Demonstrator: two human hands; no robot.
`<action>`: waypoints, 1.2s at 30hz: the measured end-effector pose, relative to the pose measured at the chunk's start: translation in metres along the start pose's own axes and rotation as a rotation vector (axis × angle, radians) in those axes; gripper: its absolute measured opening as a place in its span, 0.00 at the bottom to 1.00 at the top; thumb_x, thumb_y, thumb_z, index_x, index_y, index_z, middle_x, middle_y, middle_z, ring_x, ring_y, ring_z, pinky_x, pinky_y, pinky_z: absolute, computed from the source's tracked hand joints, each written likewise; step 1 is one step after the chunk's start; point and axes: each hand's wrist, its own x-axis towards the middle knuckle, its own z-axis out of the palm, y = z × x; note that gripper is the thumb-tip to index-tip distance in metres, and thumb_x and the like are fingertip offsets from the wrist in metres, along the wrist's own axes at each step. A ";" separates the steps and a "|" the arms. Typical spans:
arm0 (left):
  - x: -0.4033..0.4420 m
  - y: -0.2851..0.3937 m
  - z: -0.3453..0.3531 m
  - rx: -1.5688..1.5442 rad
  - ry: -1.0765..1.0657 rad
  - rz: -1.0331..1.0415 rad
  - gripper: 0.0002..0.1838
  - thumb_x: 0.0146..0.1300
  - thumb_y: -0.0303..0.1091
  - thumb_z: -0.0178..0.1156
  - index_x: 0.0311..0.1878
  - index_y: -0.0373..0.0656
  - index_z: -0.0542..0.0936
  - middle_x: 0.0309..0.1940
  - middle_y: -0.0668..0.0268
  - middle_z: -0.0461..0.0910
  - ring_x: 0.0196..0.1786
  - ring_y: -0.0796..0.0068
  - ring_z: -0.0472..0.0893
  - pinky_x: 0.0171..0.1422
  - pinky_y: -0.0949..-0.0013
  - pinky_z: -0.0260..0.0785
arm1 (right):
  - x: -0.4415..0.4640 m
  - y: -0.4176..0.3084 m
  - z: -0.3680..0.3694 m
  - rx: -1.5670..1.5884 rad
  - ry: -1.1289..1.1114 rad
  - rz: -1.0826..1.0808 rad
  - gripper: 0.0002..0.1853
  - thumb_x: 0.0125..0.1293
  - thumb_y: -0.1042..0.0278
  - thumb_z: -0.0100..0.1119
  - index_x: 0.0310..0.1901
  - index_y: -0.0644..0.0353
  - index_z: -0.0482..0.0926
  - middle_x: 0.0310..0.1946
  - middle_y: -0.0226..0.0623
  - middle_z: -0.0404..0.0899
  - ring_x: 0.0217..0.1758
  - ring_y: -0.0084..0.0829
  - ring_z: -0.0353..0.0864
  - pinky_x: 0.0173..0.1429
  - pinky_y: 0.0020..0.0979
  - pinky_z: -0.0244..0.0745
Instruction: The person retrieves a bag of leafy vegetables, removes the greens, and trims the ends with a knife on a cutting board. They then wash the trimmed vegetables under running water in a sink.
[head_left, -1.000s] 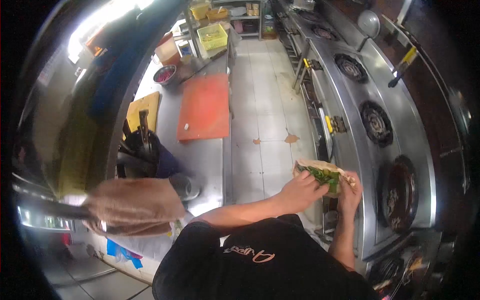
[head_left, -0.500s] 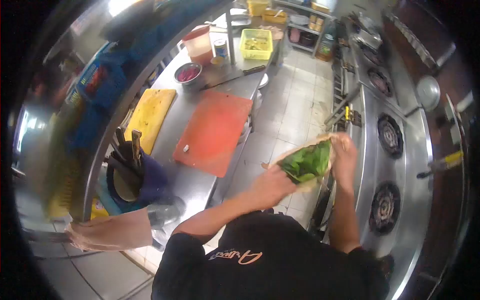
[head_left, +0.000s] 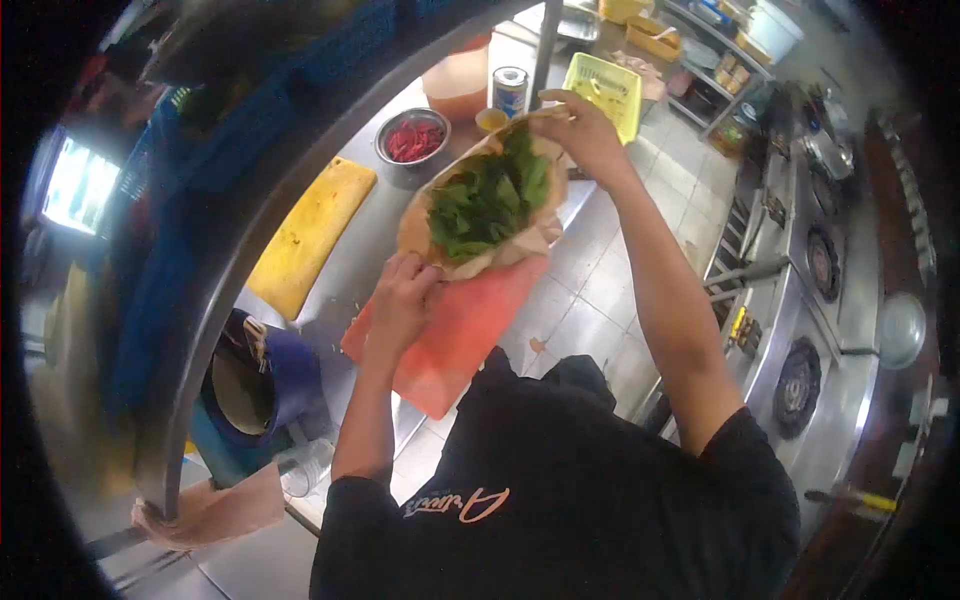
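Note:
Green leaves [head_left: 490, 200] lie in an opened brown paper wrapping [head_left: 415, 228], held up over the red cutting board [head_left: 460, 340] and the steel counter. At its lower left end, my left hand [head_left: 405, 295] grips the paper edge with bent fingers. My right hand [head_left: 580, 130] pinches the far upper right end. Just beyond the wrapping stands a metal bowl of shredded red-pink food [head_left: 413, 138]. The paper hides the upper part of the red board.
A yellow cutting board [head_left: 312, 238] lies on the left. Nearer is a blue container [head_left: 300, 375]. A can [head_left: 509, 90] and a yellow-green basket [head_left: 610, 90] stand at the back. Stove burners [head_left: 797, 390] line the right. A metal post [head_left: 215, 320] rises at left.
Both hands have carried the leaves and paper left from over the floor to over the counter. The wrapping is spread wider. The view has turned.

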 end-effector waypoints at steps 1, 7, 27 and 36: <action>0.003 -0.013 0.011 -0.006 0.030 -0.076 0.05 0.48 0.29 0.60 0.28 0.41 0.76 0.32 0.60 0.73 0.42 0.57 0.73 0.47 0.58 0.67 | 0.009 0.007 0.006 -0.009 -0.044 0.027 0.25 0.56 0.60 0.64 0.54 0.60 0.73 0.42 0.37 0.79 0.42 0.28 0.77 0.49 0.26 0.70; -0.008 -0.019 0.027 0.134 0.066 -0.441 0.12 0.51 0.36 0.63 0.37 0.41 0.77 0.40 0.55 0.74 0.47 0.56 0.73 0.55 0.57 0.65 | 0.003 0.110 0.064 -0.162 -0.446 -0.244 0.36 0.54 0.50 0.64 0.62 0.55 0.65 0.52 0.49 0.73 0.55 0.44 0.73 0.60 0.38 0.66; 0.105 -0.002 0.105 0.422 -0.123 -0.654 0.13 0.52 0.40 0.60 0.38 0.43 0.78 0.34 0.62 0.76 0.44 0.62 0.74 0.52 0.60 0.62 | 0.052 0.086 0.134 -0.288 -0.762 -0.218 0.19 0.55 0.48 0.58 0.32 0.58 0.80 0.34 0.44 0.81 0.40 0.45 0.80 0.45 0.42 0.73; 0.033 0.037 0.115 0.340 -0.019 -0.423 0.07 0.52 0.33 0.57 0.34 0.46 0.80 0.30 0.63 0.75 0.40 0.62 0.73 0.49 0.59 0.61 | 0.048 0.106 0.163 -0.438 -0.543 -0.238 0.09 0.53 0.63 0.54 0.31 0.58 0.80 0.34 0.47 0.80 0.42 0.47 0.80 0.47 0.44 0.73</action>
